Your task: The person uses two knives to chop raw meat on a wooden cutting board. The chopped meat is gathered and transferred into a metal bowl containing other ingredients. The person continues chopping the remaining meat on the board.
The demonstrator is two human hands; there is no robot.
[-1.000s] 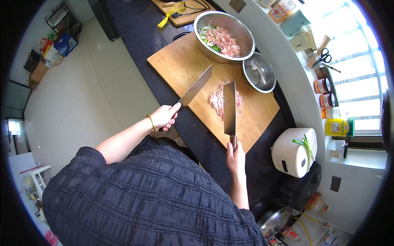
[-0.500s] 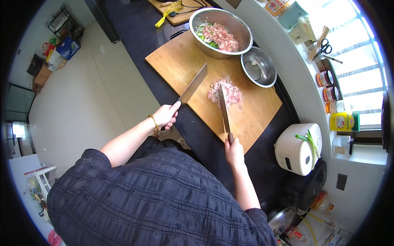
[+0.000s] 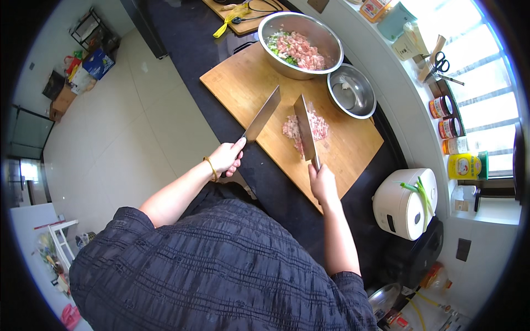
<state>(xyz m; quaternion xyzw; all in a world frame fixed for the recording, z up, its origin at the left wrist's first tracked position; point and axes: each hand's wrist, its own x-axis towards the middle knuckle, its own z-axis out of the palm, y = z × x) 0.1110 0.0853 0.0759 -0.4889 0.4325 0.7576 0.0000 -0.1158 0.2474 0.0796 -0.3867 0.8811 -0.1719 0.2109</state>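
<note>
My left hand (image 3: 228,157) is closed round the handle of a cleaver (image 3: 263,114), its blade slanting over the left edge of a wooden cutting board (image 3: 345,157). In my right hand (image 3: 323,183) is a second cleaver (image 3: 305,128), whose blade lies across my view of a pile of chopped pink meat (image 3: 318,124). Part of the pile is hidden behind that blade; whether the edge touches it I cannot tell. Beyond the meat, a large steel bowl (image 3: 333,41) holds minced meat and chopped green onion. A smaller steel bowl (image 3: 361,98) beside it contains a little pale stuff.
A white rice cooker (image 3: 395,201) with green onion stalks (image 3: 423,196) on top stands at the right on the dark counter (image 3: 281,190). Jars, a yellow can (image 3: 465,165) and scissors (image 3: 440,62) line the windowsill. Another board (image 3: 251,23) lies at the far end.
The right cleaver has lifted and turned, now showing its broad face over the meat. My right hand has moved slightly up and right. The left cleaver stays nearly still.
</note>
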